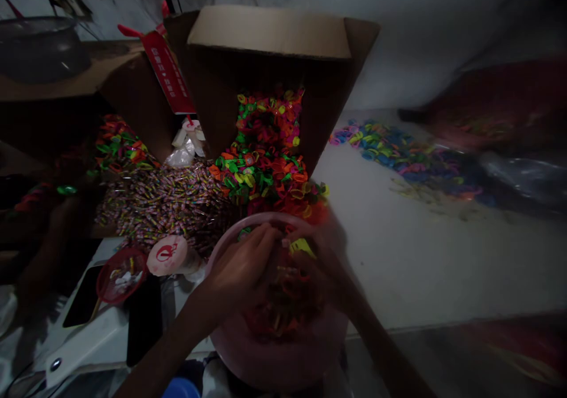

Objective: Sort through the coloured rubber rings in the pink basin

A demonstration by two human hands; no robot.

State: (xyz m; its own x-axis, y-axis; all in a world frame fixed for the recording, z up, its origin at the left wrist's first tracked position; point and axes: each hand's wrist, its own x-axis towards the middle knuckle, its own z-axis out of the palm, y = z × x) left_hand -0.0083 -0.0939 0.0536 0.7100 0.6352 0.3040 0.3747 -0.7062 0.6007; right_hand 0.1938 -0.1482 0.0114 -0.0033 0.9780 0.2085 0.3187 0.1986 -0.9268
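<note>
A pink round bowl point(230, 238) sits in front of me, filled with small neon loops of plastic or elastic point(283, 303) in red, orange and yellow. My left hand point(241, 268) reaches into the bowl from the left, fingers curled among the loops. From the right, my right hand point(323, 256) is also in the bowl, blurred; a yellow loop point(302, 245) sits at its fingertips. Whether either hand grips anything is unclear in the dim light.
Behind the bowl, an open cardboard box point(270, 38) lies tipped, spilling neon loops point(266, 162). A heap of small striped pieces point(163, 200) lies left, with a red lid point(120, 275) and pink disc point(167, 255). Blue and purple loops point(398, 153) are scattered on the white surface at right.
</note>
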